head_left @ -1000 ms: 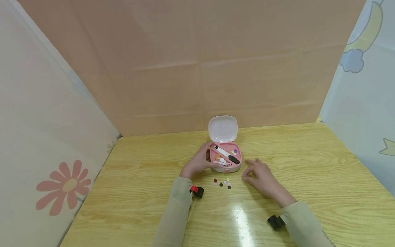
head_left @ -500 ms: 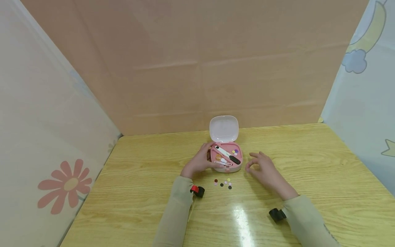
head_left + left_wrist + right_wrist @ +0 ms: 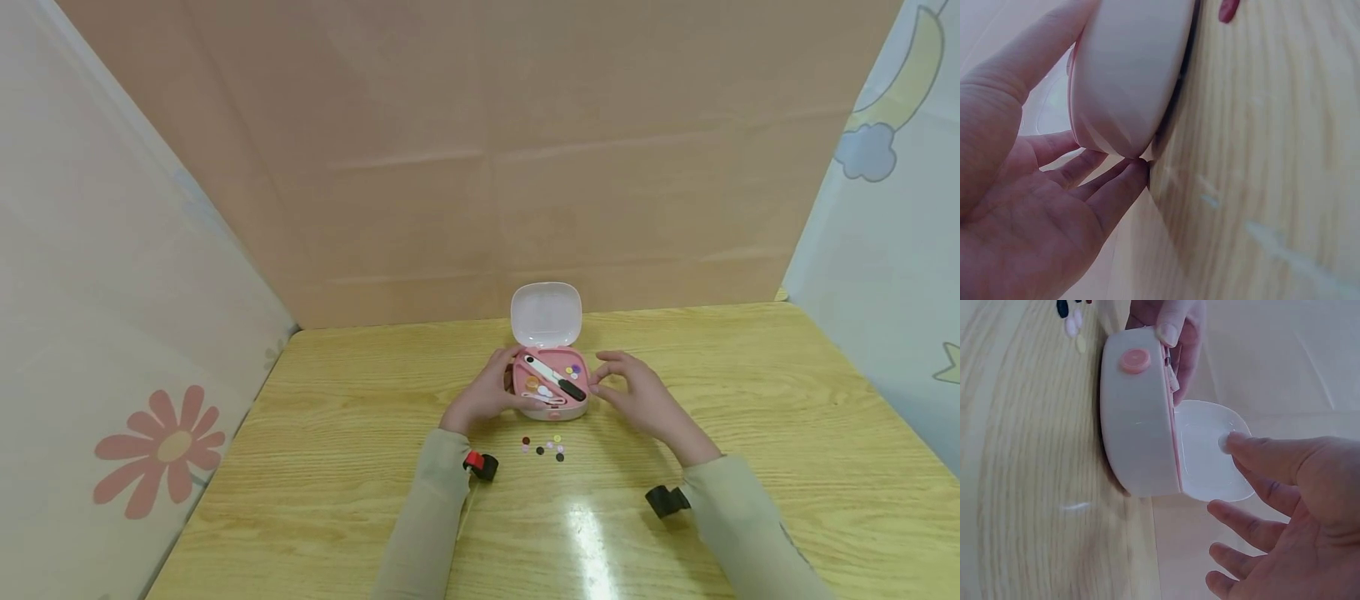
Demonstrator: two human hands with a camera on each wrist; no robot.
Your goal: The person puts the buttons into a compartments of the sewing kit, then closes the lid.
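Observation:
The pink-and-white box stands on the table with its white lid raised. My left hand grips the box's left side, thumb at the front and fingers behind. In the tray are a black-and-white tool, a white looped item and small buttons. At the box's right edge is my right hand; in the right wrist view, its thumb and index finger pinch a small pale disc, seemingly a button, and the other fingers are spread. In front of the box lie several loose buttons.
A wooden table is bounded by a tan backdrop behind and patterned panels on both sides. Black wrist mounts are at both sleeves. Light glares off the table's front.
My right hand has moved up and slightly left to the box's right edge. The left hand keeps its grip on the box, and the loose buttons lie as before.

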